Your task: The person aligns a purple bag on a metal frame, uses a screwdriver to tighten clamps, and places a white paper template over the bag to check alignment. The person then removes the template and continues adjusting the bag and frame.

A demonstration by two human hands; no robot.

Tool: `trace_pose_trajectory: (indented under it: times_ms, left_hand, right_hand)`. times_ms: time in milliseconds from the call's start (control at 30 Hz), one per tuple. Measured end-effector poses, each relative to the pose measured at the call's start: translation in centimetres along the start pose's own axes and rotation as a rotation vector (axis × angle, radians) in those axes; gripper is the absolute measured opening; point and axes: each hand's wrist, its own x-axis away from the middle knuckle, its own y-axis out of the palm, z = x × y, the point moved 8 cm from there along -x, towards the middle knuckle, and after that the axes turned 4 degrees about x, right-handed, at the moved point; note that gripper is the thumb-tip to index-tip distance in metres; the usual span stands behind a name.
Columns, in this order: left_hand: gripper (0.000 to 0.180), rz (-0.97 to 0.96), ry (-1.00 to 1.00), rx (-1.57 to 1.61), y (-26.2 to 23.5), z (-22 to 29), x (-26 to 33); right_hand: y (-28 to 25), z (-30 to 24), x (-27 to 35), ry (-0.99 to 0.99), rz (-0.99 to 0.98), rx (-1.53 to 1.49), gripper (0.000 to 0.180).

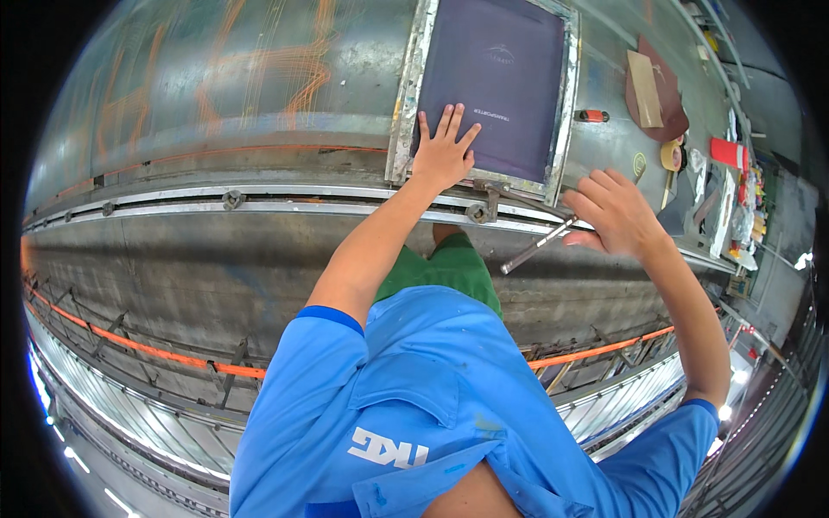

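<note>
partly, right hand [618, 214] hides its metal tool [539, 245] (one end).

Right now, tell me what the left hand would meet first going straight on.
The left hand would likely just cross more purple panel; nothing raised shows ahead, though depth is unclear.

Bright blue shirt [432, 337] here, short-sleeved, with a darker blue band [335, 317] rimming the sleeve! There's a flapped chest pocket [410, 395], bold white lettering [389, 447] below it, and an unbuttoned front showing a buttonhole [378, 494]. Green shorts [466, 272] underneath, and left hand [442, 160] and right hand [620, 214] both bare!
</note>
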Motion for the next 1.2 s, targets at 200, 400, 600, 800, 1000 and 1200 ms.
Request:
trace_pose_trajectory:
  times_ms: [200,400,600,800,1000,1200]
  left_hand:
    - [0.057,0.024,-0.023,0.009,-0.1,-0.4,0.3]
    - [0.06,-0.032,-0.034,-0.037,0.5,0.2,-0.1]
    - [0.06,-0.052,-0.056,-0.049,0.4,-0.2,0.0]
    - [0.06,-0.045,-0.053,-0.038,0.1,-0.7,0.0]
    - [0.06,-0.059,-0.028,-0.023,0.2,0.4,-0.1]
    - [0.062,-0.032,-0.047,-0.039,0.2,-0.3,0.2]
  right_hand:
    - [0.8,-0.6,0.9,0.094,0.255,0.016,0.057]
    - [1.5,-0.5,3.5,0.46,0.384,-0.002,0.057]
    - [2.5,-3.7,5.5,1.169,0.387,-0.212,0.033]
    - [1.4,-1.4,2.3,0.798,0.19,-0.669,0.028]
    - [5.2,0.3,0.6,0.596,-0.005,-1.426,0.041]
    - [7.2,-1.6,2.7,0.651,0.404,-1.6,0.035]
